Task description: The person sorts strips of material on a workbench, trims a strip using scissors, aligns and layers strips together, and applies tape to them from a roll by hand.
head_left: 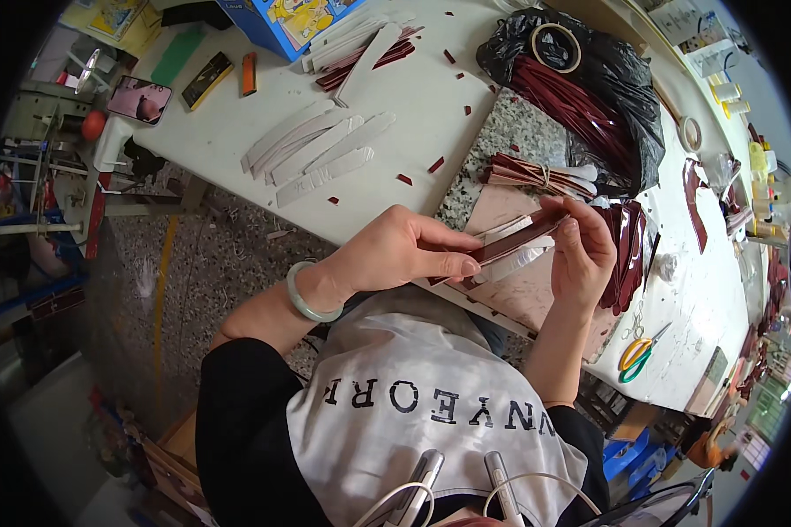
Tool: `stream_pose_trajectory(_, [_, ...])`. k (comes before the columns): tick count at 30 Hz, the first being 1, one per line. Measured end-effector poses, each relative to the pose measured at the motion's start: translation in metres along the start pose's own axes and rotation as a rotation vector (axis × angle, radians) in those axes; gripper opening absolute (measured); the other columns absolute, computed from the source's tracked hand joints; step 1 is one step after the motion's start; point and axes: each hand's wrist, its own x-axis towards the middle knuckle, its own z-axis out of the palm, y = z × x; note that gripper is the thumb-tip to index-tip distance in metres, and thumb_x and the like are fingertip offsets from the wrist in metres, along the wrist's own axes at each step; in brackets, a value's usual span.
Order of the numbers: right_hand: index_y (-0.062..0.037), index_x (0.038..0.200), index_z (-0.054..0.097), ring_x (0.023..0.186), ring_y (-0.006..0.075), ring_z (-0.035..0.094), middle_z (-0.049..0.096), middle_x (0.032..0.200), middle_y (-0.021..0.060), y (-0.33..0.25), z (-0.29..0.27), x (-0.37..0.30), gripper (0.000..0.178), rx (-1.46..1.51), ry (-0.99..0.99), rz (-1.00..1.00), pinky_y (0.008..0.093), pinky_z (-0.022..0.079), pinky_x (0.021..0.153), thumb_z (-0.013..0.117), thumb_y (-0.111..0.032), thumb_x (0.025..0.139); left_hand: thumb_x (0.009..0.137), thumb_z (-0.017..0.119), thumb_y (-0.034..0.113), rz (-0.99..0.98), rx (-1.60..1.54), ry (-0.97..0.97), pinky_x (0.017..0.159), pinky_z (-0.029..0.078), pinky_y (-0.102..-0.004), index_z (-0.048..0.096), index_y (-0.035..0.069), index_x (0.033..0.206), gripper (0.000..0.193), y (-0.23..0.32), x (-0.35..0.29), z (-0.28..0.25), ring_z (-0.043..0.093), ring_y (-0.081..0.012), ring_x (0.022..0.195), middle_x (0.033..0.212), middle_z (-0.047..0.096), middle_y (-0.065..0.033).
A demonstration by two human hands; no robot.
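Observation:
A dark red, glossy strip (520,247) is stretched between my two hands over the work surface. My left hand (402,252) pinches its left end between thumb and fingers, and a pale bangle circles that wrist. At the other end, my right hand (586,253) grips the strip with thumb and fingertips. White strips (511,267) show just under it; whether they lie on the board or are held too, I cannot tell. Beyond my hands, a tied bundle of red and pale strips (540,174) lies on a speckled stone slab (523,123).
Dark red pieces (626,255) are piled right of my right hand. Scissors (637,357) with yellow and green handles lie nearer me. A black plastic bag (633,97) holds long red strips, with a tape roll (576,58) on top. White strips (316,149) and a phone (139,99) lie left.

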Motion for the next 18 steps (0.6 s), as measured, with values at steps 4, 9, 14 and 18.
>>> stream_pose_trajectory(4, [0.0068,0.117,0.057,0.096,0.0294,0.065,0.063,0.111,0.0243,-0.005,-0.002,0.001,0.025,0.059,0.002,-0.018,0.0333,0.05,0.084,0.054,-0.005,0.095,0.084,0.072,0.008,0.143,0.163,0.001,0.075,0.052,-0.0226,0.065,-0.005,0.112,0.032,0.005,0.004,0.003,0.065,-0.0122,0.083,0.095,0.069,-0.011])
stream_pose_trajectory(9, [0.0064,0.113,0.058,0.102,0.0314,0.063,0.061,0.115,0.0248,-0.009,-0.007,0.002,0.022,0.151,-0.007,-0.065,0.0357,0.049,0.089,0.053,0.0,0.093,0.081,0.073,0.003,0.201,0.268,0.048,0.078,0.051,-0.0221,0.067,-0.004,0.109,0.03,0.011,0.01,0.005,0.064,-0.0114,0.085,0.095,0.068,-0.0092])
stream_pose_trajectory(14, [0.0076,0.102,0.061,0.104,0.0299,0.063,0.063,0.112,0.0244,-0.016,-0.023,-0.015,0.021,-0.005,0.099,0.03,0.0348,0.056,0.084,0.055,0.015,0.083,0.081,0.071,-0.001,0.295,0.1,0.221,0.076,0.052,-0.0221,0.064,-0.003,0.11,0.03,0.013,0.017,0.011,0.061,-0.0095,0.084,0.095,0.066,-0.0057])
stream_pose_trajectory(18, [0.0075,0.097,0.064,0.09,0.026,0.067,0.066,0.105,0.0223,-0.023,-0.024,-0.039,0.019,-0.003,0.207,0.112,0.034,0.059,0.076,0.06,0.016,0.08,0.081,0.07,-0.005,0.496,-0.111,0.263,0.075,0.052,-0.0222,0.054,-0.002,0.12,0.043,0.019,0.034,0.03,0.06,-0.0088,0.085,0.095,0.064,-0.0047])
